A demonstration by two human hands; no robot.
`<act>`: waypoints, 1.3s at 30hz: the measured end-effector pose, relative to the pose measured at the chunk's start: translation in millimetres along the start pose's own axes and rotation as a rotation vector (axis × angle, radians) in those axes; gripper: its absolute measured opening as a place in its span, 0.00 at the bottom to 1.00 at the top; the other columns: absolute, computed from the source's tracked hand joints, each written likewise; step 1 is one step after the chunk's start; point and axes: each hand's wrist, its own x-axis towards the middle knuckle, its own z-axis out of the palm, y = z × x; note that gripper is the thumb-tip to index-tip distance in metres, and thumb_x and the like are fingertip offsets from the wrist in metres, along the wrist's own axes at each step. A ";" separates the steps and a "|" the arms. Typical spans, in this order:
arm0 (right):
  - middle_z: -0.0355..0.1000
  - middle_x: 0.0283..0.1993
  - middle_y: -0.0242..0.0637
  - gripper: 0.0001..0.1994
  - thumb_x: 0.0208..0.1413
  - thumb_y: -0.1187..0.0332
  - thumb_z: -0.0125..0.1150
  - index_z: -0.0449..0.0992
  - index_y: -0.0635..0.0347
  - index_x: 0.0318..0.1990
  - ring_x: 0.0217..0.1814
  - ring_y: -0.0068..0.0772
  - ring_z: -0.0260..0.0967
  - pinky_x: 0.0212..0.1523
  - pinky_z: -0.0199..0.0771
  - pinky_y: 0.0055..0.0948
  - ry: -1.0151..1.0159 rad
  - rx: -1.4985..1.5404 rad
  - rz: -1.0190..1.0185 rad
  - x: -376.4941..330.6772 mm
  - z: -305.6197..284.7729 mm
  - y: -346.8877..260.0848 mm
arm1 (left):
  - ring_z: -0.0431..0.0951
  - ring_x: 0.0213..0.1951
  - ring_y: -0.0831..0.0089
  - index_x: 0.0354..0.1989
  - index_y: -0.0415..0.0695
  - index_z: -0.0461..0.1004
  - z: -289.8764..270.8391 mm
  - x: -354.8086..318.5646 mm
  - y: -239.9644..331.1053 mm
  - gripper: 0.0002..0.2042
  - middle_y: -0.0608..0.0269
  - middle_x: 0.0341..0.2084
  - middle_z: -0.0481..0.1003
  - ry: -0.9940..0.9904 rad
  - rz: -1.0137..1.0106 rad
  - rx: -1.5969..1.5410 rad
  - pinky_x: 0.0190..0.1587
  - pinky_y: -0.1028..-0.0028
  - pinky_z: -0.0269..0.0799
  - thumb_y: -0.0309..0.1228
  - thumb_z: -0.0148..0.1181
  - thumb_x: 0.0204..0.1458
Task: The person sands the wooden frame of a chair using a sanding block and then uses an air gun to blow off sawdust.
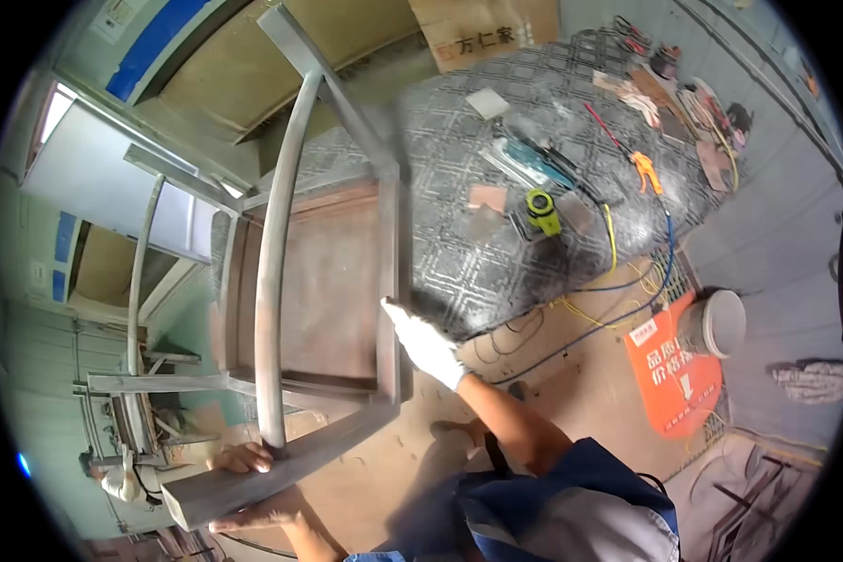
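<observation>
A grey-brown wooden chair frame (272, 281) stands tilted in front of me, with a long curved bar across it and a recessed brown panel (332, 272) behind. My left hand (244, 459) is closed around the thick lower member near its end, fingers above and the palm side below. The wood hides part of that hand. My right hand (428, 354), in a white glove, lies along the frame's right side rail, its fingers stretched out and touching the edge.
A patterned grey cloth (450, 272) holds a blue sander (543, 164), a lime-green round tool (541, 208), sanding pads and an orange air gun (644, 172). Hoses trail rightward. A bucket (724, 323) sits against an orange board (674, 393). Another person (122, 480) is at lower left.
</observation>
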 end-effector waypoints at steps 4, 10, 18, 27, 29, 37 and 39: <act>0.68 0.66 0.36 0.23 0.61 0.69 0.46 0.71 0.57 0.64 0.55 0.32 0.70 0.56 0.67 0.33 0.085 0.335 0.275 3.6 -23.4 48.5 | 0.62 0.21 0.74 0.28 0.43 0.58 8.9 2.4 0.8 0.42 0.65 0.20 0.58 0.077 0.067 0.091 0.29 0.75 0.65 0.80 0.36 0.51; 0.62 0.70 0.47 0.31 0.58 0.60 0.57 0.64 0.59 0.69 0.73 0.48 0.56 0.72 0.51 0.49 0.034 -0.007 0.081 -15.5 72.5 145.6 | 0.61 0.19 0.76 0.27 0.45 0.58 12.4 -1.2 -0.3 0.41 0.66 0.18 0.57 0.076 0.085 0.071 0.26 0.77 0.64 0.80 0.34 0.51; 0.63 0.69 0.45 0.37 0.53 0.51 0.66 0.65 0.62 0.66 0.71 0.48 0.58 0.68 0.59 0.47 -0.209 0.099 -0.016 -8.7 62.3 163.2 | 0.61 0.19 0.76 0.28 0.43 0.59 -10.8 2.0 -10.4 0.38 0.65 0.21 0.59 -0.049 0.154 0.040 0.26 0.77 0.64 0.74 0.44 0.55; 0.73 0.35 0.43 0.08 0.63 0.68 0.51 0.75 0.57 0.34 0.35 0.47 0.74 0.38 0.77 0.46 0.100 0.054 0.189 31.4 124.9 188.0 | 0.63 0.23 0.77 0.37 0.42 0.60 -18.7 -2.1 -7.2 0.33 0.65 0.27 0.61 -0.196 -0.036 0.101 0.30 0.74 0.64 0.63 0.60 0.52; 0.75 0.39 0.47 0.08 0.60 0.71 0.54 0.79 0.55 0.42 0.43 0.54 0.76 0.46 0.78 0.48 0.009 0.221 0.346 36.8 88.9 161.5 | 0.68 0.21 0.75 0.35 0.41 0.61 -48.1 -18.1 1.1 0.34 0.66 0.23 0.62 -0.053 0.005 0.039 0.29 0.74 0.69 0.64 0.63 0.50; 0.68 0.65 0.52 0.23 0.71 0.60 0.44 0.66 0.65 0.66 0.66 0.49 0.66 0.67 0.63 0.37 0.371 0.639 0.364 142.0 -146.6 186.8 | 0.78 0.36 0.59 0.46 0.34 0.67 -62.4 -28.9 19.7 0.28 0.54 0.32 0.73 0.255 0.551 0.659 0.48 0.61 0.75 0.50 0.63 0.54; 0.71 0.60 0.50 0.23 0.69 0.59 0.51 0.68 0.64 0.64 0.63 0.47 0.69 0.64 0.66 0.39 0.538 0.590 0.129 182.8 -227.4 161.9 | 0.77 0.40 0.55 0.48 0.36 0.69 -50.4 -39.8 23.0 0.26 0.52 0.36 0.75 0.059 0.490 0.728 0.51 0.58 0.73 0.49 0.62 0.54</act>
